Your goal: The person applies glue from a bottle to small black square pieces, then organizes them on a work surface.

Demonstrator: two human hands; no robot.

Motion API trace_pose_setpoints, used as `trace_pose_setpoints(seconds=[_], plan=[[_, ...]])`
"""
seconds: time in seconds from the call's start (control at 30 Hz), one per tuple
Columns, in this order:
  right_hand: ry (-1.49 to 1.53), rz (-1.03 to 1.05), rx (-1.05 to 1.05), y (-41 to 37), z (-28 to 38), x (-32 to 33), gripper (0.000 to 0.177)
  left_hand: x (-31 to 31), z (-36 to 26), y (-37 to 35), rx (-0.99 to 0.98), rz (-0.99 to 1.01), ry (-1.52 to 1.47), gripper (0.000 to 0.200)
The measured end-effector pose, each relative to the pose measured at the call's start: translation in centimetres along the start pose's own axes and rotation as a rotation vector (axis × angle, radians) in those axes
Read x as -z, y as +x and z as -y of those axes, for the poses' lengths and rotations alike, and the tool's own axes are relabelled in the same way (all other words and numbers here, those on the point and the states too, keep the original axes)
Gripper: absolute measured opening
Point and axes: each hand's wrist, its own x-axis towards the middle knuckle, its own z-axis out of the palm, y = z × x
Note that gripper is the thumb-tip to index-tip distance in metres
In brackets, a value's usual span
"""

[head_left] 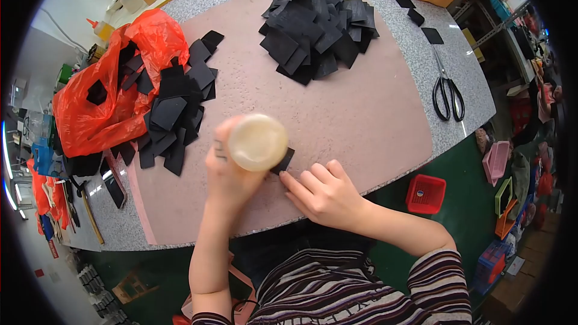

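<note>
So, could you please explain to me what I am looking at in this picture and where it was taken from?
There is no machine here: the single picture comes from a camera worn on a person's head, looking down at their own two bare hands; its lens bends the edges. The left hand grips a pale round plastic bottle, its end facing the camera. The right hand lies with open fingers, fingertips at a small black square piece. Both are over a pink mat on a grey speckled table. On the mat lie a heap of black square pieces and a second spill beside an orange-red plastic bag. Black scissors lie to the right.
</note>
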Motion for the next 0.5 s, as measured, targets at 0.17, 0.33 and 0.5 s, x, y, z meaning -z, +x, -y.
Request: trace_pose_setpoints(seconds=[0.17,0.33,0.5], plan=[[0.031,0.066,0.012,0.2,-0.1,0.1,0.027,0.8,-1.8,-1.0,-0.072,0.055,-0.134,0.060],[0.137,0.089,-0.060,0.7,-0.3,0.7,0.024,3.3,1.9,-0.2,-0.012,-0.112,0.078,0.057],[0.302,0.037,-0.292,6.0,-3.0,-0.4,0.027,6.0,1.7,-1.9,0.132,-0.319,-0.169,0.071]])
